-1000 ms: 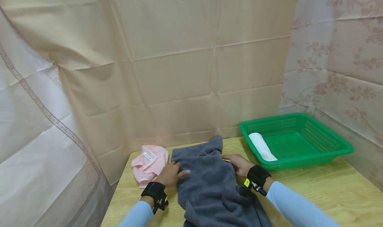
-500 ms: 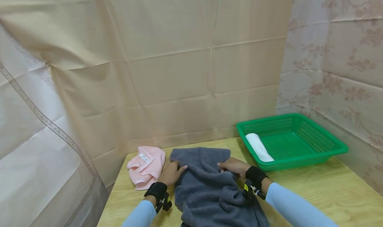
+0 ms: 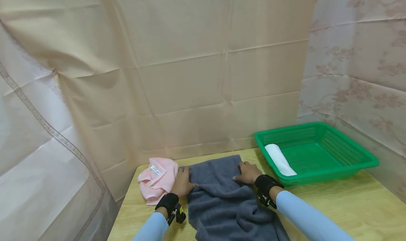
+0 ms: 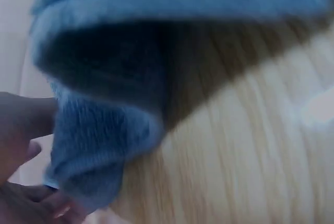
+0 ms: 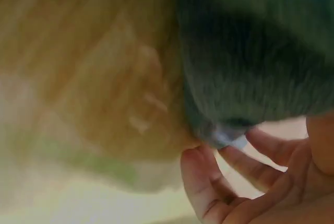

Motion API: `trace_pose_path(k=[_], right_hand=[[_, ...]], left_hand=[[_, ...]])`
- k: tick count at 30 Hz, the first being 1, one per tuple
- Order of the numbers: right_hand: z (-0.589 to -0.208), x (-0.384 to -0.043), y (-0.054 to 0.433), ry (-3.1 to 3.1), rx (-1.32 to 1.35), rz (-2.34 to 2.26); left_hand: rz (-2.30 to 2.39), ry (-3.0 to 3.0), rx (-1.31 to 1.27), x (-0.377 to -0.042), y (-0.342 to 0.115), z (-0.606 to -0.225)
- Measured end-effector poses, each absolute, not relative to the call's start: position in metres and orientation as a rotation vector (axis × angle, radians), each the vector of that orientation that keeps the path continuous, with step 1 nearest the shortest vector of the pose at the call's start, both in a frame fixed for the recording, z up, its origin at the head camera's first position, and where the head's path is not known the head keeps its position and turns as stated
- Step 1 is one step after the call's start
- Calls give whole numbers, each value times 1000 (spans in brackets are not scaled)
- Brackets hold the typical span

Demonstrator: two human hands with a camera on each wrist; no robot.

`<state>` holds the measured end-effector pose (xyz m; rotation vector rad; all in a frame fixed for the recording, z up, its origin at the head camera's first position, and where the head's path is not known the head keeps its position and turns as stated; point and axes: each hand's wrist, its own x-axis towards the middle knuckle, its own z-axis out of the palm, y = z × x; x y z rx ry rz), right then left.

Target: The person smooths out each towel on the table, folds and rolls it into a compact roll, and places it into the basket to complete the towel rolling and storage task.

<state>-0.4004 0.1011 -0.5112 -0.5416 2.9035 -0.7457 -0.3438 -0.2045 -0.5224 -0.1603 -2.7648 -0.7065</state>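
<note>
A dark grey towel (image 3: pixel 219 191) lies on the wooden table, smoother at its far end and rumpled in the near half. My left hand (image 3: pixel 182 184) rests at its far left edge, fingers pointing forward and thumb stretched onto the cloth. In the left wrist view, fingertips (image 4: pixel 60 203) touch the towel's edge, and a raised fold stands nearer the camera. At the far right edge my right hand (image 3: pixel 247 173) spreads its thumb apart from its fingers, touching the towel. The right wrist view shows fingers (image 5: pixel 209 182) right at the towel's corner.
A pink cloth (image 3: pixel 157 179) with a white tag lies folded just left of my left hand. To the right stands a green basket (image 3: pixel 336 175) holding a rolled white cloth (image 3: pixel 280 160). A beige curtain (image 3: pixel 190 75) hangs behind the table (image 3: pixel 333 212).
The towel's far end has been turned flat and spread out. My right hand has let go of its pinch and moved to the right edge; my left hand has shifted only slightly.
</note>
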Motion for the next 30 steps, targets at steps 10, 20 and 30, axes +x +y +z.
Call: trace_pose_path(k=[10,20,30], right_hand=[[-497,-406,106,3088,-811,-536],[-502,-409,108,3006,-767,-761],[-438,-375,125,2723,-1231,-1192]], left_hand=[[-794,-2707,-166,-352,-190,-506],[-750,-2591,-290,-344,-193,-503],[-1193,-2416,-322,-335,-202,-480]])
